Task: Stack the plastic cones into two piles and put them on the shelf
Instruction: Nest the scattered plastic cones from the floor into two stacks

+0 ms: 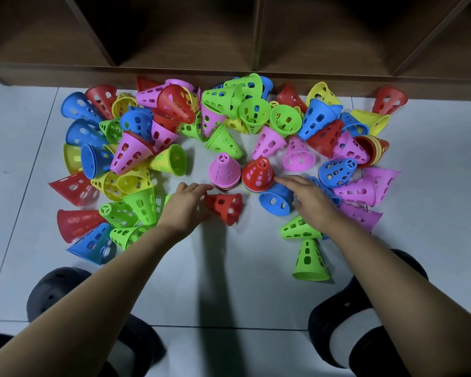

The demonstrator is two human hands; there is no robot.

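Both hands reach forward over the tiled floor (242, 289), and the 2 piles stand just beyond and between them. The pink-topped pile (224, 171) is just past the fingertips of the left hand (185, 206). The red-topped pile (257, 172) stands beside it, nearer the right hand (312, 202). Both piles are upright, narrow ends up, and close together.

The left hand's fingers lie loosely extended toward the foot of the pink-topped pile. A single red cone (226, 208) lies on its side just inward of this hand, its narrow end against the thumb side. I cannot tell whether the thumb pinches it.

The right hand is spread flat, fingers straight, with the foremost fingertip at the base of the red-topped pile. A blue cone (275, 204) lies on its side just inward of this palm. 2 green cones (297, 228) sit near the right wrist, 1 lying and 1 upright.

Loose cones (136, 153) in red, blue, green, yellow and pink ring the hands outward and ahead. The wooden shelf (229, 69) runs well beyond them.
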